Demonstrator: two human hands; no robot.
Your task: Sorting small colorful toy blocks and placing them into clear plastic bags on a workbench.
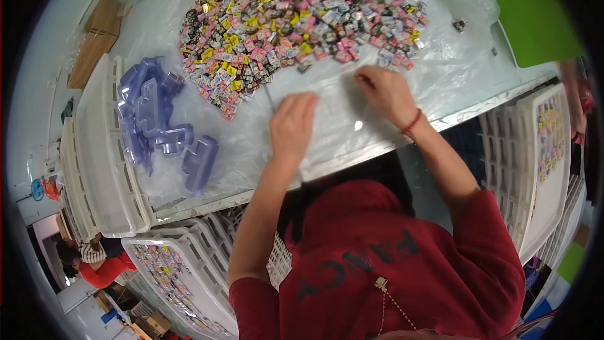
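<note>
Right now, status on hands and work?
Left hand and right hand flat on clear plastic sheet. Packet pile just beyond. Blue trays left.

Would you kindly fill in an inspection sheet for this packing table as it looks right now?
Surface: table covered in clear plastic sheeting.
Job's things: heap of small colourful packets; clear flat tray under both hands.
Clutter: pile of bluish clear blister trays; one stray dark packet.
Hands: left hand palm-down on the tray; right hand, red wrist cord, fingers at its far edge; grip cannot be judged.
Cables: nothing seen.
Surroundings: white crates left and right, some holding packets; cardboard boxes; another person lower left.
</note>
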